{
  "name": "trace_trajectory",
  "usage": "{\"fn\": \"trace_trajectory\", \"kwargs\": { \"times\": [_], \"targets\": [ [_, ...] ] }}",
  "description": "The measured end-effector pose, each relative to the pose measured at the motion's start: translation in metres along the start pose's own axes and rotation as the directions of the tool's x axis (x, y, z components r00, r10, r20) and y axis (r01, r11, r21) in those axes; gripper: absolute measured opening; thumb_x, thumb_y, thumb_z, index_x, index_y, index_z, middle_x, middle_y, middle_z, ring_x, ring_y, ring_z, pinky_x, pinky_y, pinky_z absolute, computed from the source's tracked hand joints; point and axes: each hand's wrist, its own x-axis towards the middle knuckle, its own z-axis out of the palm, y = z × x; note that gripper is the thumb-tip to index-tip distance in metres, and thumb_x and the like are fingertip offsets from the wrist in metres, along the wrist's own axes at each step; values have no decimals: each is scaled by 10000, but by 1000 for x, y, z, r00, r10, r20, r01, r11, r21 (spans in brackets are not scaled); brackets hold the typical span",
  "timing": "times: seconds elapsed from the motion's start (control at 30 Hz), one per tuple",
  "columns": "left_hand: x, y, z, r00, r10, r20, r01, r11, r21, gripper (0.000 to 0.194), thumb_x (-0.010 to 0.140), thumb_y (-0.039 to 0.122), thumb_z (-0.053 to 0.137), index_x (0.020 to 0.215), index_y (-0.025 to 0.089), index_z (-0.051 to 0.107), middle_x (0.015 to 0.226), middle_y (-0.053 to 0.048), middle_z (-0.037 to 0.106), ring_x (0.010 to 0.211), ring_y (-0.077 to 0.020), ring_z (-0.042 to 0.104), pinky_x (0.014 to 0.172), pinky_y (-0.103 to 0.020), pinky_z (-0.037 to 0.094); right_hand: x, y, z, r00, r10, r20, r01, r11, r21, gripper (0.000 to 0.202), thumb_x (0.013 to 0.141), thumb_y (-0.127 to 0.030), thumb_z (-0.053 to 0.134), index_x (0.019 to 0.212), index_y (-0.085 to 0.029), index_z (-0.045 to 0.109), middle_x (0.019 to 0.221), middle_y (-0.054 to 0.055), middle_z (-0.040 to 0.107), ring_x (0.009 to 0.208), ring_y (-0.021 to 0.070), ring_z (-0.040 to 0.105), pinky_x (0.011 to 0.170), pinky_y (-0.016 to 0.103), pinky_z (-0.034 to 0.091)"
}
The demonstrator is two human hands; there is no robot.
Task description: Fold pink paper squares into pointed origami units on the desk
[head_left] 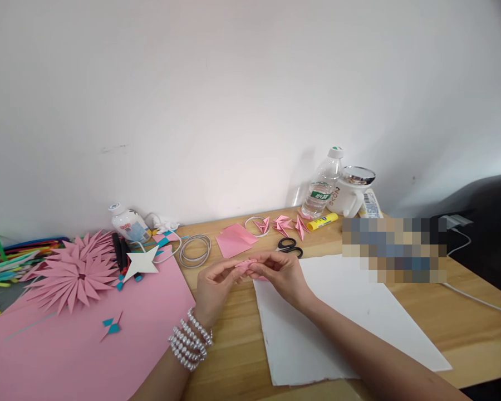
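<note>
Between the fingertips of both hands is a small folded piece of pink paper (245,265), partly covered by the fingers. My left hand (217,284), with pearl bracelets (191,342) at the wrist, pinches its left side. My right hand (284,275) pinches the right side, above the corner of a white board (338,328). Just behind the hands lie black-handled scissors (290,247) and a stack of pink paper squares (236,239). Several folded pink paper pieces (283,224) rest farther back, near a yellow glue stick (322,221).
A water bottle (322,184) and a white mug (345,195) stand by the wall at right. On the left, pink paper flowers (81,275) and a white paper star (142,264) lie on a pink sheet (58,362). Rolls of tape (195,250) sit behind my left hand.
</note>
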Motion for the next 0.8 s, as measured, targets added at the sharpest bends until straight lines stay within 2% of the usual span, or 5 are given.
{"fn": "trace_trajectory", "kwargs": {
  "times": [0.13, 0.3, 0.5, 0.63, 0.8],
  "targets": [
    [-2, -2, 1, 1000, -9, -26, 9, 1000, -12, 173, 704, 288, 603, 740, 132, 668, 624, -38, 650, 495, -112, 546, 483, -236, 476, 0, 3, 0, 995, -28, 96, 25, 999, 29, 259, 617, -390, 680, 736, -167, 623, 658, 22, 651, 623, 159, 624, 662, 319, 527],
    [-4, 1, 1, 999, 11, 52, -14, 999, 44, 165, 745, 284, 557, 692, 137, 612, 537, 9, 546, 456, -83, 495, 443, -199, 422, 1, 5, 0, 983, -37, 179, 42, 999, -23, 222, 657, -350, 658, 755, -164, 588, 642, -5, 599, 569, 110, 573, 577, 251, 496],
    [-5, 9, 0, 990, -12, 143, 5, 999, 49, 178, 742, 285, 553, 633, 145, 566, 514, 35, 493, 427, -69, 470, 429, -187, 377, -4, 4, 1, 986, -78, 148, 106, 976, -190, 221, 707, -355, 610, 624, -160, 546, 532, -21, 538, 468, 89, 520, 463, 210, 442],
    [-5, 8, 1, 988, -36, 151, 33, 999, 25, 172, 748, 290, 546, 664, 140, 559, 511, 39, 485, 427, -67, 456, 429, -186, 363, -4, 4, 2, 988, -105, 117, 131, 960, -248, 256, 694, -378, 615, 586, -163, 528, 495, -32, 514, 422, 81, 491, 435, 205, 423],
    [-1, 3, 1, 994, -68, 89, 66, 997, 29, 170, 754, 293, 540, 686, 137, 546, 517, 33, 507, 445, -72, 458, 443, -191, 367, 2, 7, 0, 989, -70, 134, 94, 979, -179, 236, 670, -385, 630, 746, -165, 587, 616, -7, 576, 517, 101, 532, 508, 230, 463]
  ]
}}
